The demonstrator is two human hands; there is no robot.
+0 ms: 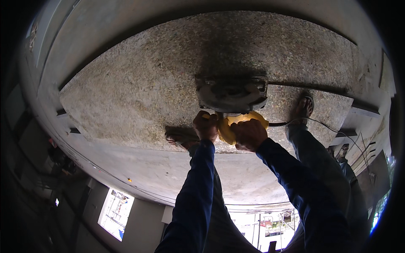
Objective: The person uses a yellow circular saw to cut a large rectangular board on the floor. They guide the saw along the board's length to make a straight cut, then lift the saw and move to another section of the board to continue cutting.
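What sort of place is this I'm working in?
Probably a building site, indoors: a corded power tool sits on a large speckled board, and what look like scaffold poles show outside.

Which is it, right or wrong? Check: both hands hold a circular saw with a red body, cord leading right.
Wrong colour: the head view shows the left hand and right hand holding a circular saw with a yellow body, cord leading right.

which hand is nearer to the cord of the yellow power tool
Right. The right hand grips the yellow power tool close to where the cord leaves it; the left hand is farther off, at the tool's left side.
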